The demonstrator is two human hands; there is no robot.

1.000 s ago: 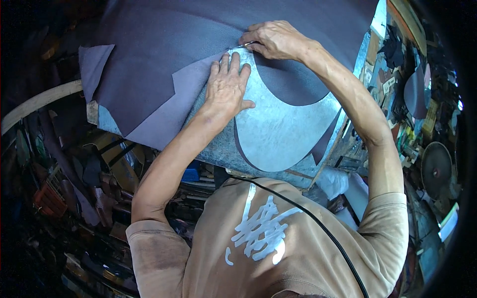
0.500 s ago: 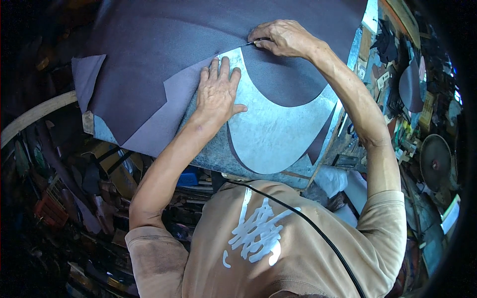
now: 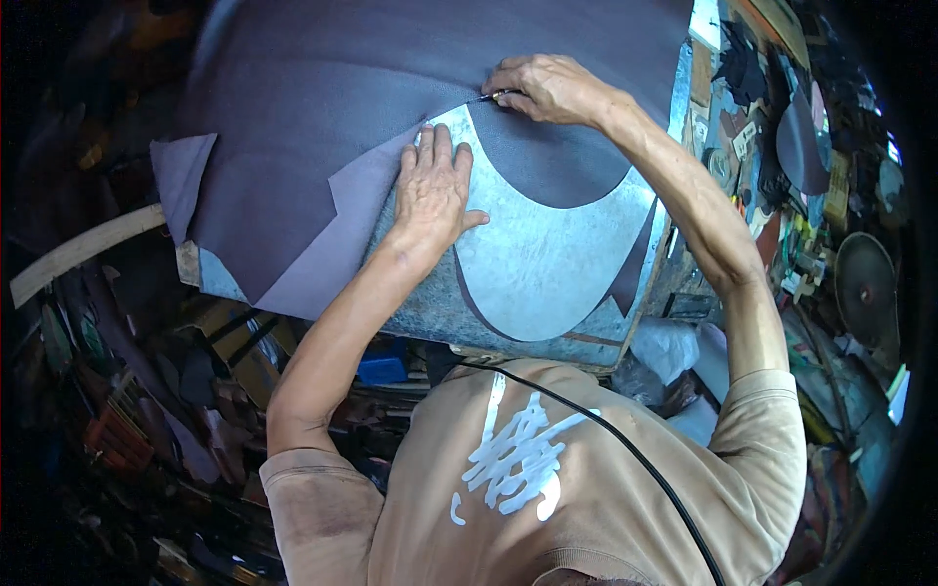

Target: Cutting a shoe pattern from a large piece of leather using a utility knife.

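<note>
A dark purple-brown leather sheet (image 3: 322,88) spreads over the worktable, its paler underside showing along a folded-back, jagged edge. A pale grey, smooth-looking pattern piece (image 3: 547,264) with a deep concave curve and rounded lower end lies on it. My left hand (image 3: 433,190) rests flat near the piece's upper left corner, fingers stretched forward and thumb out to the side. My right hand (image 3: 547,90) pinches a slim dark tool with a thin point (image 3: 500,96), whose tip is at the piece's upper corner. Whether it is a knife or a marker, I cannot tell.
A worn bluish table edge (image 3: 420,308) runs along my front. Scraps and small tools clutter the bench on the right, near a round dark disc (image 3: 866,293). A curved wooden strip (image 3: 83,256) sticks out at left. A black cable (image 3: 606,425) crosses my shirt.
The whole view has shifted and turned slightly. My left hand stays flat on the pattern piece, and the tool in my right hand remains by its upper corner.
</note>
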